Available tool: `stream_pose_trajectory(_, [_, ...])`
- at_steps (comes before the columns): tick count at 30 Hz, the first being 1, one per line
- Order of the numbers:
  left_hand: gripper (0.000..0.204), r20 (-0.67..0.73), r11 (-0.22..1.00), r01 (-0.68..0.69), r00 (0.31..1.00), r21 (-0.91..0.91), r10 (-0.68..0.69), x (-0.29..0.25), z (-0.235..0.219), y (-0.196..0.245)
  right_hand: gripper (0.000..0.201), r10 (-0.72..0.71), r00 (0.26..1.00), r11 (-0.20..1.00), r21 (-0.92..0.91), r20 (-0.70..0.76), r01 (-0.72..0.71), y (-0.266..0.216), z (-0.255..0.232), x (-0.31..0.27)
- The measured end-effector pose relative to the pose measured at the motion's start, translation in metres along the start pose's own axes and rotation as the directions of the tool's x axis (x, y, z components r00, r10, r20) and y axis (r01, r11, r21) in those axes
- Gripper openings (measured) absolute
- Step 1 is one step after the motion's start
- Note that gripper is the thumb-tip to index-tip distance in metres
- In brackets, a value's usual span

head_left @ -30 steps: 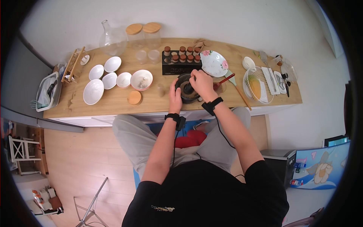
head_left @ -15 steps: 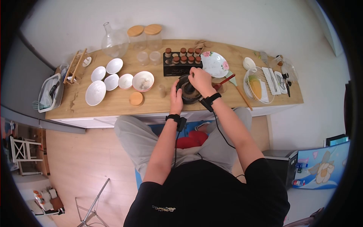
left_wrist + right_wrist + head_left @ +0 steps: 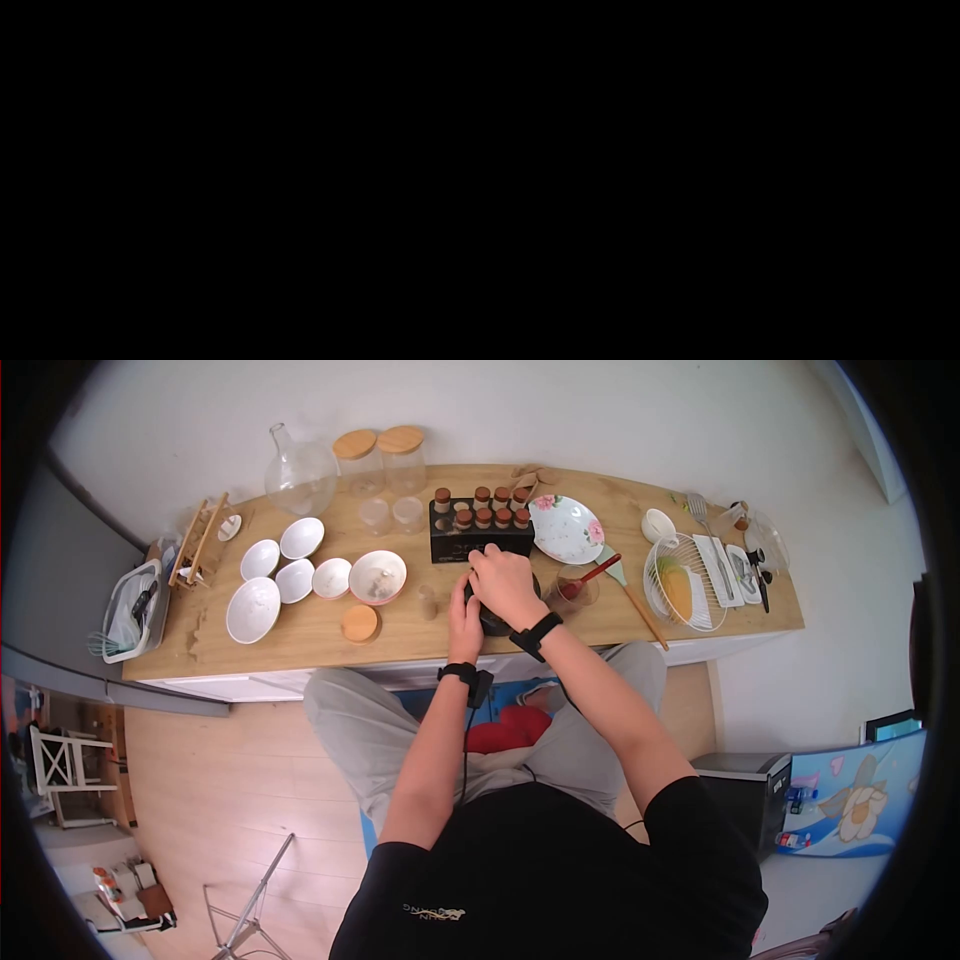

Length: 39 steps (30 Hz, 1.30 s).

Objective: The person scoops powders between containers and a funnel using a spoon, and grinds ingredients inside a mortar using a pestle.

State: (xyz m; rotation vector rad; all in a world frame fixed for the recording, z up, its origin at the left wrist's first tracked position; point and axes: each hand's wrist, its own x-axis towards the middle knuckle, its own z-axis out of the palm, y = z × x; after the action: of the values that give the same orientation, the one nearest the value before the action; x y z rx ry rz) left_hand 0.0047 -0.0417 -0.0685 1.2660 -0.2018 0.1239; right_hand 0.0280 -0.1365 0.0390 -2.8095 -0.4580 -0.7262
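Note:
In the head view a dark mortar (image 3: 494, 625) stands near the counter's front edge, mostly covered by the hands. My left hand (image 3: 464, 622) holds it at its left side. Over its mouth, my right hand (image 3: 504, 586) grips the pestle, which is hidden beneath the hand now. Behind the mortar is a black rack (image 3: 468, 546) of small jars with brown lids. Just right of it, a clear cup (image 3: 585, 594) holds a red-handled utensil (image 3: 602, 566). Both wrist views are black.
White bowls (image 3: 252, 610), a wooden lid (image 3: 360, 623) and a small jar (image 3: 428, 603) are on the left. On the right are a floral plate (image 3: 566, 528), a spatula (image 3: 640, 610) and a wire basket (image 3: 685, 628). Glass jars (image 3: 403, 470) line the wall.
My right hand has shifted left and tilted over the mortar, hiding the pestle and bowl that showed before. My left hand has stayed at the mortar's side.

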Motion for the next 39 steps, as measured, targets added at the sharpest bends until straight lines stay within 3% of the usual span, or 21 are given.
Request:
stream_pose_trajectory(3, [0.043, 0.000, 0.995, -0.043, 0.999, 0.092, 0.043, -0.002, 0.000, 0.003, 0.010, 0.075, 0.997, 0.997, -0.009, 0.006, -0.075, 0.012, 0.003, 0.005])
stream_pose_trajectory(5, [0.043, -0.006, 0.995, -0.052, 0.999, 0.088, 0.053, -0.001, 0.000, 0.004, 0.009, 0.201, 0.979, 0.977, 0.075, -0.018, -0.199, 0.026, 0.001, 0.000])
stream_pose_trajectory(9, [0.043, -0.018, 0.997, -0.050, 0.999, 0.067, 0.051, -0.002, 0.003, 0.008, 0.007, 0.221, 0.974, 0.964, 0.163, -0.039, -0.212, 0.042, -0.010, -0.025])
stream_pose_trajectory(15, [0.043, -0.003, 0.999, -0.032, 0.999, 0.014, 0.032, -0.001, 0.001, 0.002, 0.008, 0.119, 0.992, 0.991, 0.071, -0.031, -0.117, 0.009, -0.021, -0.036])
stream_pose_trajectory(17, [0.043, 0.001, 0.999, -0.038, 0.999, 0.036, 0.037, -0.002, 0.001, 0.005, 0.011, -0.026, 0.995, 0.999, 0.041, -0.094, 0.030, -0.001, -0.017, -0.028])
stream_pose_trajectory(19, [0.043, -0.001, 0.997, -0.045, 0.999, 0.058, 0.045, -0.001, 0.000, 0.004, 0.012, -0.053, 0.993, 0.998, 0.027, -0.107, 0.056, -0.002, -0.008, -0.016])
stream_pose_trajectory(21, [0.043, 0.000, 0.998, -0.027, 1.000, 0.054, 0.028, -0.001, 0.000, 0.006, 0.011, 0.023, 1.000, 1.000, 0.015, 0.005, -0.023, 0.001, -0.003, -0.005])
stream_pose_trajectory(23, [0.044, 0.009, 0.994, -0.041, 0.999, 0.100, 0.040, -0.003, 0.000, 0.010, 0.010, 0.049, 0.999, 0.998, 0.026, -0.006, -0.049, 0.010, -0.001, 0.002])
stream_pose_trajectory(25, [0.045, 0.019, 0.988, -0.055, 0.998, 0.143, 0.052, -0.003, 0.000, 0.012, 0.009, 0.201, 0.979, 0.978, 0.048, 0.011, -0.202, 0.023, 0.001, 0.003])
stream_pose_trajectory(29, [0.045, 0.014, 0.994, -0.037, 0.999, 0.102, 0.035, -0.002, 0.002, 0.010, 0.007, 0.235, 0.972, 0.965, 0.127, -0.028, -0.230, 0.048, -0.002, -0.017])
stream_pose_trajectory(33, [0.043, -0.001, 0.995, -0.064, 0.998, 0.076, 0.064, -0.001, 0.001, 0.003, 0.005, 0.195, 0.981, 0.973, 0.130, -0.018, -0.191, 0.025, -0.018, -0.036])
stream_pose_trajectory(35, [0.043, 0.004, 0.997, -0.050, 0.999, 0.057, 0.050, -0.001, 0.001, 0.005, 0.006, 0.129, 0.991, 0.989, 0.071, -0.035, -0.126, 0.009, -0.022, -0.033])
stream_pose_trajectory(37, [0.043, 0.012, 0.998, -0.037, 0.999, 0.042, 0.036, -0.002, 0.000, 0.002, 0.009, -0.022, 0.996, 0.999, 0.030, -0.083, 0.025, -0.004, -0.020, -0.027])
stream_pose_trajectory(39, [0.043, 0.004, 1.000, -0.002, 1.000, 0.000, 0.002, 0.000, 0.001, 0.003, 0.011, -0.032, 0.997, 0.999, 0.013, -0.071, 0.033, -0.003, -0.011, -0.017])
